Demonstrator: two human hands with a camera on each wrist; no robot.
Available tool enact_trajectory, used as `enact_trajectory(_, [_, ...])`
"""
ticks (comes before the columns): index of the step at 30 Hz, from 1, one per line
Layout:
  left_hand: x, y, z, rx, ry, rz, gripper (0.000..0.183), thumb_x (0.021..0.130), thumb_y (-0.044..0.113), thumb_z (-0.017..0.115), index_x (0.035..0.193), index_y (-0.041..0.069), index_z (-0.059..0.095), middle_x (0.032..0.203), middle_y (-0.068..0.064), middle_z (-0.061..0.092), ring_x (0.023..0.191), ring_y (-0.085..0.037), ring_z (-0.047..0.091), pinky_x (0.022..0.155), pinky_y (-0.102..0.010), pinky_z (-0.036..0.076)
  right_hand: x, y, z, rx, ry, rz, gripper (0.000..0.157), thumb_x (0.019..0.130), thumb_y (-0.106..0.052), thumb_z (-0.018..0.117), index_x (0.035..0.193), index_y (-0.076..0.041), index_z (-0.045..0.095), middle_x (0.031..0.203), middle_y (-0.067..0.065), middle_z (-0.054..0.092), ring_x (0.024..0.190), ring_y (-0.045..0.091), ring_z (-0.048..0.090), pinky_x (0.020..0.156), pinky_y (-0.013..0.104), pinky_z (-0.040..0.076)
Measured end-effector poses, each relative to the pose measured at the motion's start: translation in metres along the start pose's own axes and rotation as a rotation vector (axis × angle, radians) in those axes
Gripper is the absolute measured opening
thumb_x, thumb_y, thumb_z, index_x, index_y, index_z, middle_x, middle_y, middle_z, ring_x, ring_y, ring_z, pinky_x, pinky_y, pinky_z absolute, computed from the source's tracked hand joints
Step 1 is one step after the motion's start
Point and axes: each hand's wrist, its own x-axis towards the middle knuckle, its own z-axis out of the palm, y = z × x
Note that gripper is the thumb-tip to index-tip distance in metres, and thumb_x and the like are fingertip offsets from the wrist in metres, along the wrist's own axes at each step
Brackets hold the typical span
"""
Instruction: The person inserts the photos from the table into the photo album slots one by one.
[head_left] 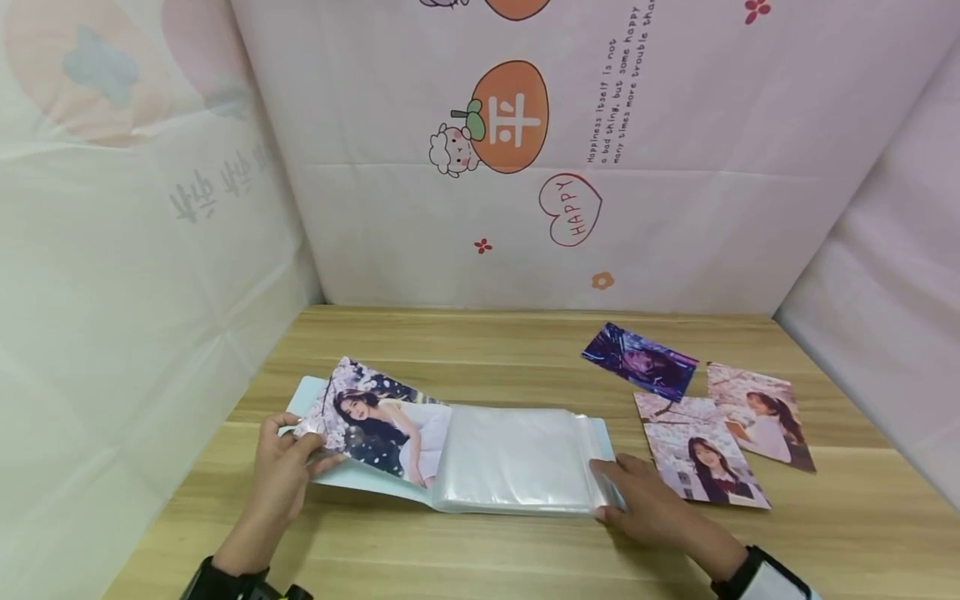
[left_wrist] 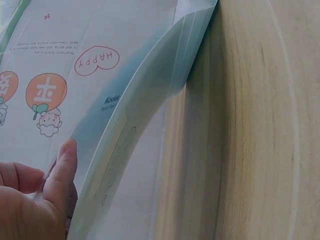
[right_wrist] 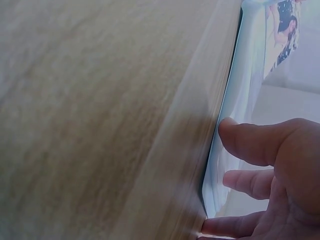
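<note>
A photo album [head_left: 517, 458] with a pale blue cover lies spread on the table, clear plastic sleeves on its right side. Over its left side, a photo print [head_left: 405, 421] of a long-haired person in white, among blossoms, slants with its right end at the sleeves. My left hand [head_left: 281, 467] pinches the print's left end between thumb and fingers, beside the raised cover [left_wrist: 125, 120], which bows upward in the left wrist view. At the album's right end, my right hand [head_left: 645, 504] holds the edge, thumb at the near corner and fingers over the sleeves; the thumb [right_wrist: 255, 142] presses the page edges.
Right of the album lie three more prints: a purple one [head_left: 641, 360], a pink blossom one [head_left: 761, 417] and one with a dark-jacketed person [head_left: 701, 454], partly overlapping. The wooden table [head_left: 450, 554] is bounded by white printed cloth [head_left: 675, 233] behind and at both sides.
</note>
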Motion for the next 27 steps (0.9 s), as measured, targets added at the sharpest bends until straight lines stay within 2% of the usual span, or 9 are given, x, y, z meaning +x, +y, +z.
enact_trajectory(5, [-0.0022,0.0018,-0.0012,-0.01,0.019,0.016,0.032,0.086,-0.016,0.036,0.101,0.006,0.018,0.114,-0.024,0.036,0.076,-0.012,0.061,0.072,-0.034,0.054,-0.0006,-0.0034,0.0006,-0.017,0.01,-0.012,0.056,0.079,-0.022,0.073,0.127,-0.002,0.052,0.117,0.035,0.046,0.107,0.052,0.043,0.085,0.062,0.038])
enact_trajectory(10, [-0.004,0.0041,-0.0016,-0.003,0.038,0.021,0.033,0.084,-0.017,0.035,0.1,0.007,0.018,0.112,-0.024,0.036,0.076,-0.012,0.061,0.071,-0.035,0.054,-0.0001,-0.0051,0.0017,-0.043,0.016,-0.026,0.055,0.08,-0.02,0.072,0.128,-0.002,0.051,0.115,0.035,0.047,0.106,0.052,0.044,0.085,0.063,0.037])
enact_trajectory(14, [-0.006,0.0047,-0.0012,-0.002,0.025,0.016,0.032,0.085,-0.016,0.036,0.099,0.006,0.017,0.112,-0.025,0.035,0.076,-0.011,0.061,0.072,-0.034,0.054,-0.0007,-0.0046,0.0036,-0.038,0.004,-0.011,0.055,0.081,-0.021,0.071,0.129,-0.002,0.05,0.117,0.036,0.045,0.107,0.054,0.042,0.085,0.064,0.036])
enact_trajectory(27, [-0.0095,-0.0024,-0.0013,0.043,-0.018,0.034,0.033,0.083,-0.017,0.042,0.097,0.003,0.019,0.094,-0.014,0.035,0.076,-0.012,0.058,0.071,-0.033,0.054,-0.0036,-0.0005,0.0046,-0.039,0.005,-0.024,0.057,0.084,-0.023,0.068,0.132,-0.002,0.048,0.122,0.038,0.041,0.112,0.055,0.037,0.085,0.064,0.036])
